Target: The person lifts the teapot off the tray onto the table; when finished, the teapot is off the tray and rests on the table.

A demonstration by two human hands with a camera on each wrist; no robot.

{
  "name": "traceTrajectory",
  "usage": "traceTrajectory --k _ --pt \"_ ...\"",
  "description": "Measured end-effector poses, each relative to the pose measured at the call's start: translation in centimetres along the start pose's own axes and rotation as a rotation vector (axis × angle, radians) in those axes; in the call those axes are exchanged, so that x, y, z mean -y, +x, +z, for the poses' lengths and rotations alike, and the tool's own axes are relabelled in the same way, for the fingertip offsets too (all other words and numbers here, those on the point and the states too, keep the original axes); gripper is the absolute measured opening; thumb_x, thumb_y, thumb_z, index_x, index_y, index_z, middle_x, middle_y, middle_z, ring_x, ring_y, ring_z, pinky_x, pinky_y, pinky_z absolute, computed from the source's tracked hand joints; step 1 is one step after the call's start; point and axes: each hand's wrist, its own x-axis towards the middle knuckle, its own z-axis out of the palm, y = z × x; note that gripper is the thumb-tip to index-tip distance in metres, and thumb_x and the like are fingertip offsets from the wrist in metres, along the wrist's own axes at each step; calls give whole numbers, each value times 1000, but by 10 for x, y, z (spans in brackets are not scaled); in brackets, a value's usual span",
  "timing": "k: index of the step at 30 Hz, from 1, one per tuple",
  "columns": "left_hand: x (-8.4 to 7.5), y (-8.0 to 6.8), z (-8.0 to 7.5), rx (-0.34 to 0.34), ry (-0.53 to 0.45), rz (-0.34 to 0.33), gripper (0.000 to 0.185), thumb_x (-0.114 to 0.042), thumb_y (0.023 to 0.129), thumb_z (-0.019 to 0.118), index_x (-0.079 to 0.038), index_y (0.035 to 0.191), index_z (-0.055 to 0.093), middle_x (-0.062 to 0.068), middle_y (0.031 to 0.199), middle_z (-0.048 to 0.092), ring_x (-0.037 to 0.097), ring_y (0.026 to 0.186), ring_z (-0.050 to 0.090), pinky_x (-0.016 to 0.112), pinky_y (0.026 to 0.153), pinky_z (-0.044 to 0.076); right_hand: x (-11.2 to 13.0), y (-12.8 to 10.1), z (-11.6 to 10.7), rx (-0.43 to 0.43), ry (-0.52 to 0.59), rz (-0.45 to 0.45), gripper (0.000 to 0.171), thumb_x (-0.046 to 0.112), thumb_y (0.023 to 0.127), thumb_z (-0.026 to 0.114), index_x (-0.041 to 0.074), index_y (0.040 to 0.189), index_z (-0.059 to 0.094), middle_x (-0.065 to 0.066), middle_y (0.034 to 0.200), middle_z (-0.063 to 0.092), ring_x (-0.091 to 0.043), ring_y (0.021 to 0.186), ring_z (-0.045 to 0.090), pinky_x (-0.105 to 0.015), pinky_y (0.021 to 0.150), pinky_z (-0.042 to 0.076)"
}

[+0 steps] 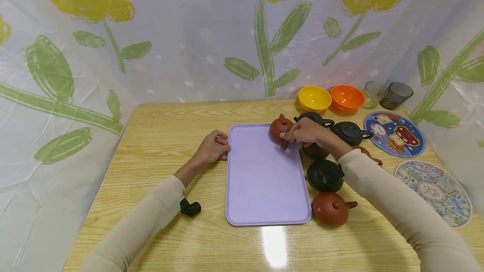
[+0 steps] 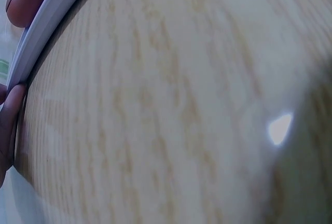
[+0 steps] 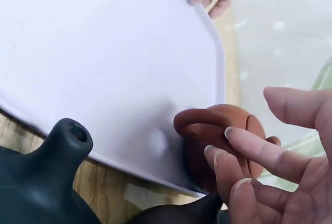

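Note:
A lavender tray (image 1: 264,175) lies on the wooden table. My left hand (image 1: 213,148) holds its left edge, thumb at the rim. At the tray's far right corner sits a reddish-brown teapot (image 1: 279,128), upright. My right hand (image 1: 307,131) is at this teapot's side; in the right wrist view its fingertips (image 3: 236,135) touch the body near the handle, while the thumb stands apart. Beside the tray, a black teapot (image 1: 325,175) and another reddish-brown teapot (image 1: 330,210) stand along the right edge. A dark brown teapot (image 1: 315,151) is partly hidden under my right hand.
More black teapots (image 1: 348,133) stand behind my right wrist. Farther back are a yellow bowl (image 1: 314,98), an orange bowl (image 1: 348,98), a clear glass (image 1: 372,93) and a grey glass (image 1: 396,95). Two round mats (image 1: 394,133) lie at the right. A flowered curtain (image 1: 181,53) hangs behind.

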Motion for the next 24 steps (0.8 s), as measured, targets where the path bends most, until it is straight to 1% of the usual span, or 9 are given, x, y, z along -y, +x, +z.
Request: traceTrajectory --k 3,6,11,14,17,21,24 --pt "0 0 0 3 0 -3 44 2 90 67 -1 130 49 14 111 55 19 85 64 33 69 65 -1 3 2 -10 -17 5 45 46 92 68 3 98 75 -10 83 65 -20 69 60 -26 62 53" --pt "0 0 0 3 -5 -6 44 2 90 67 -1 130 50 13 110 55 19 83 64 33 68 65 -2 6 3 -17 -36 12 43 45 92 69 3 96 76 -5 72 62 -20 69 60 -26 61 51" --pt "0 0 0 1 -1 8 43 2 90 67 1 129 49 13 108 55 18 83 64 32 67 65 0 10 4 -42 -100 33 39 44 89 73 6 91 79 -4 63 61 -20 66 57 -27 58 46" --pt "-1 0 0 2 2 8 43 1 90 67 1 129 49 13 109 55 19 84 64 32 67 65 2 12 6 -57 -142 44 34 42 87 76 8 90 80 -5 63 63 -19 63 57 -26 56 43" --pt "-1 -1 0 3 9 5 44 1 90 67 0 130 49 14 111 56 19 85 64 32 69 65 4 13 7 -64 -166 57 30 38 86 79 9 94 81 -7 68 66 -18 64 58 -26 57 43" --pt "-1 -2 0 4 21 1 44 -1 90 67 0 131 49 15 113 56 21 87 65 33 70 65 6 12 7 -66 -161 89 28 33 86 79 9 100 81 -8 74 70 -22 69 63 -27 63 45" --pt "-2 -2 -1 9 23 -2 44 -1 91 67 0 131 49 15 113 55 21 88 65 32 70 65 7 12 7 -69 -152 106 27 31 87 79 8 102 81 -8 77 72 -24 73 65 -28 65 46"
